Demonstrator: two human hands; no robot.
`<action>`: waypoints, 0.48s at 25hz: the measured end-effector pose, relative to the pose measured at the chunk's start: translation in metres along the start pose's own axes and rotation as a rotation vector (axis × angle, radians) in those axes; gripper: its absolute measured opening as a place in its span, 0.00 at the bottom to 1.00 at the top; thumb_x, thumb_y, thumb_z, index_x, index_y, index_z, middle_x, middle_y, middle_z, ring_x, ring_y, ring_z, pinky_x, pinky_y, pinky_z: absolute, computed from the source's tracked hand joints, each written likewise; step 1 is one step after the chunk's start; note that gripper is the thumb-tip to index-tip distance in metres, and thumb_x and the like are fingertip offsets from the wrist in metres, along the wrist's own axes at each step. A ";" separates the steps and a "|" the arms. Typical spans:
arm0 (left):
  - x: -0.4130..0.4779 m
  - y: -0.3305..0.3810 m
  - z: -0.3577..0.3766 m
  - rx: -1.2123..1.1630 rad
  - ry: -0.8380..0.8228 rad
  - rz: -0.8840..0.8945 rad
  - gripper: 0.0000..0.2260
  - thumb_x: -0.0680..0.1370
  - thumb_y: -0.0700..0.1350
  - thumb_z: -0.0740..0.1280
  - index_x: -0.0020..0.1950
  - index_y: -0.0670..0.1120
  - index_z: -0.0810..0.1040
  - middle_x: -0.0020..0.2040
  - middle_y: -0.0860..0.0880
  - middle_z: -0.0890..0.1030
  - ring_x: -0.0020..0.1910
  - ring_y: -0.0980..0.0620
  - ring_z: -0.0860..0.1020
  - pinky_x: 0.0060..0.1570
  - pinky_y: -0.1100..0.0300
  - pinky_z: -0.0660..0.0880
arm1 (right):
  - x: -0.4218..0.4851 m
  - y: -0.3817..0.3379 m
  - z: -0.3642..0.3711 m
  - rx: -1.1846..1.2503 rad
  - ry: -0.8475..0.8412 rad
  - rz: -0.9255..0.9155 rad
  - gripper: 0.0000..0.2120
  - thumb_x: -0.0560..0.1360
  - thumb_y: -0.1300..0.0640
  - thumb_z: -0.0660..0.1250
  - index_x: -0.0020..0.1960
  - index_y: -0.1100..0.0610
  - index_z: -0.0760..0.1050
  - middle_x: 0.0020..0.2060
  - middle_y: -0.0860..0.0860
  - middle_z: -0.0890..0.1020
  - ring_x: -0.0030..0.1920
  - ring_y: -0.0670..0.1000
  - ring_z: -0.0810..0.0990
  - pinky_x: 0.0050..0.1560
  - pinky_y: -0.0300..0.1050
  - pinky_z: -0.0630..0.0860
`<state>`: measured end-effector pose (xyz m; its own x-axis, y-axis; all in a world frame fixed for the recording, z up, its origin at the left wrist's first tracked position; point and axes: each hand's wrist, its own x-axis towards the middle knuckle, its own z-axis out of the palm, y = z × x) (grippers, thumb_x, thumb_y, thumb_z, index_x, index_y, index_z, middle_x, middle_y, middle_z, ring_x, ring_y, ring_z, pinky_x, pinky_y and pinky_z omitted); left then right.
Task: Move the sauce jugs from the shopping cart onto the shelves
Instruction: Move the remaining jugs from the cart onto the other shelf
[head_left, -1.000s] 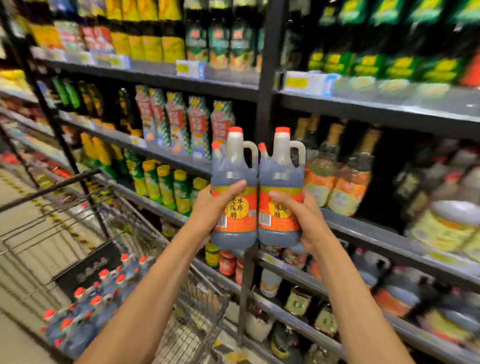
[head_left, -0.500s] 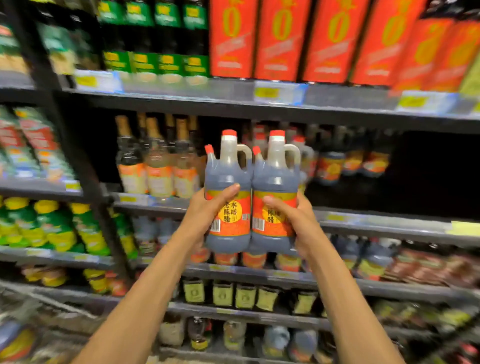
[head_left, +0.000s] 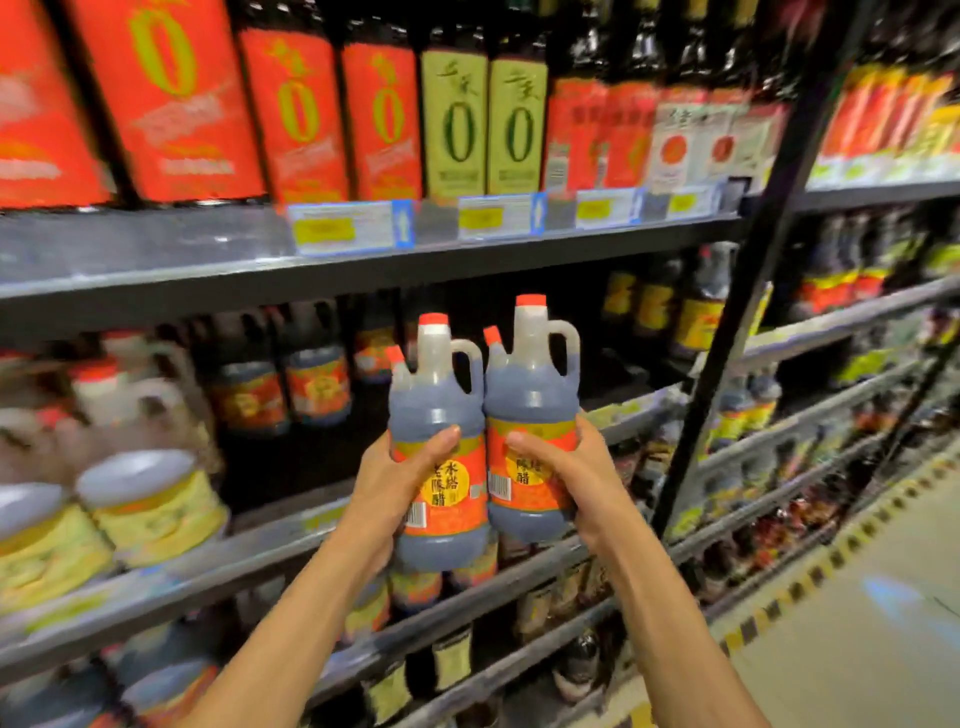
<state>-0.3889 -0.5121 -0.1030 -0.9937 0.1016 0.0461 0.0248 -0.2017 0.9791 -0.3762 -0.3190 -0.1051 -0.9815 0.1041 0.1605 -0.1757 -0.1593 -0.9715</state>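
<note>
**Two sauce jugs held upright before the middle shelf.** The left hand (head_left: 395, 483) grips the left jug (head_left: 441, 410) and the right hand (head_left: 576, 478) grips the right jug (head_left: 530, 395). The fingers of each hand curl round the red label band, with the thumbs on the front. The jugs touch side by side.

The step in hand appears to be placement. A dark gap on the shelf (head_left: 291, 522) lies behind and to the left of the jugs, beside like jugs (head_left: 317, 384) toward its back.

Good practice is to:
- lift the bases over the front edge;
- keep the red caps below the upper shelf (head_left: 208, 270);
- set both bases flat with labels forward, then let go.

Yellow-labelled jars (head_left: 150, 499) stand at the shelf's left front edge. A black upright (head_left: 737, 312) bounds the bay on the right. Striped aisle floor (head_left: 883, 597) lies at lower right.
</note>
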 end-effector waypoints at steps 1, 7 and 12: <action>0.020 -0.003 0.010 -0.001 -0.008 0.011 0.29 0.61 0.54 0.76 0.60 0.45 0.79 0.49 0.44 0.86 0.47 0.43 0.85 0.46 0.50 0.80 | 0.017 0.000 -0.010 -0.015 0.015 -0.023 0.35 0.61 0.53 0.80 0.65 0.53 0.73 0.57 0.54 0.84 0.55 0.56 0.84 0.56 0.60 0.80; 0.096 -0.002 0.044 0.012 0.054 -0.037 0.22 0.62 0.53 0.76 0.50 0.42 0.83 0.44 0.40 0.86 0.42 0.44 0.86 0.43 0.52 0.81 | 0.090 -0.003 -0.044 -0.043 -0.010 -0.035 0.31 0.64 0.55 0.79 0.64 0.52 0.73 0.56 0.53 0.84 0.53 0.54 0.85 0.53 0.55 0.82; 0.128 -0.003 0.049 0.008 0.179 0.005 0.29 0.59 0.53 0.78 0.57 0.46 0.79 0.47 0.44 0.86 0.46 0.45 0.85 0.47 0.50 0.81 | 0.135 -0.001 -0.048 0.016 -0.118 0.006 0.27 0.64 0.60 0.79 0.61 0.56 0.75 0.51 0.55 0.86 0.51 0.55 0.86 0.47 0.49 0.83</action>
<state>-0.5108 -0.4509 -0.0900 -0.9971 -0.0748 0.0158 0.0301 -0.1941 0.9805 -0.5044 -0.2576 -0.0906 -0.9845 -0.0129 0.1750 -0.1701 -0.1756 -0.9697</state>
